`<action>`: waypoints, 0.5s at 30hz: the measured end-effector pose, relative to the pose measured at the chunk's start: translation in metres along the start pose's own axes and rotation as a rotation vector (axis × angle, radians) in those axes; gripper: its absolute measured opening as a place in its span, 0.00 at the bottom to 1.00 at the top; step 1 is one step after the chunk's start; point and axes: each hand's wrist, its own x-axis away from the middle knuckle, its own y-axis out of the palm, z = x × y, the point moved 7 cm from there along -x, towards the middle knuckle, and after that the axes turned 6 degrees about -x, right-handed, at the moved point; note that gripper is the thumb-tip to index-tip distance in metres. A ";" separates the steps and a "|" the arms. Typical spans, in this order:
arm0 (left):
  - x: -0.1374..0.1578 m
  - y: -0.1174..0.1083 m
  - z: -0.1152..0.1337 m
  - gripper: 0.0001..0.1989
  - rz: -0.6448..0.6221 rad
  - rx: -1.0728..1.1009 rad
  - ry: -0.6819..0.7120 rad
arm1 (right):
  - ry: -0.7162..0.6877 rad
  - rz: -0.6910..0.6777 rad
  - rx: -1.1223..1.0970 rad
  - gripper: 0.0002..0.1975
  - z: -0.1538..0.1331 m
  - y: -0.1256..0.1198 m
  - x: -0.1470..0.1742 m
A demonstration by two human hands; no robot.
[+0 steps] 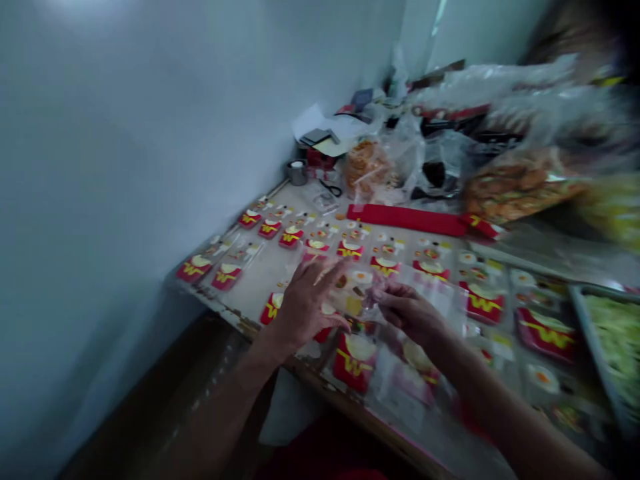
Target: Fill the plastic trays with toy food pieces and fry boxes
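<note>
My right hand (407, 310) pinches the bunched edge of a clear plastic bag (369, 299) above the table. My left hand (310, 297) is just to the left, open, its thumb and fingers spread over the flat packets. Near both hands lies a packet with a red pouch (355, 363) marked with a yellow zigzag and a pale piece at its top. Small food-like pieces, such as a fried egg shape (361, 275), show through the clear plastic. Motion blur hides the finer detail around my fingers.
Rows of similar packets (229, 276) cover the table (255, 260). A long red strip (405, 219) lies behind them. Further back are scissors (331, 189), a tape roll (297, 173) and bags of orange-brown pieces (520, 187). A metal tray (597, 340) stands at right; a wall is at left.
</note>
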 end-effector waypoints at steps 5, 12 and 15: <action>0.001 -0.039 -0.069 0.46 -0.198 -0.308 0.053 | -0.007 -0.216 0.057 0.20 -0.021 0.062 -0.079; 0.027 -0.115 -0.242 0.36 -0.125 -0.582 -0.754 | -0.150 -0.056 0.213 0.18 -0.036 0.106 -0.145; 0.017 -0.122 -0.284 0.45 -0.213 -0.537 -0.893 | -0.205 -0.021 0.337 0.18 -0.060 0.050 -0.118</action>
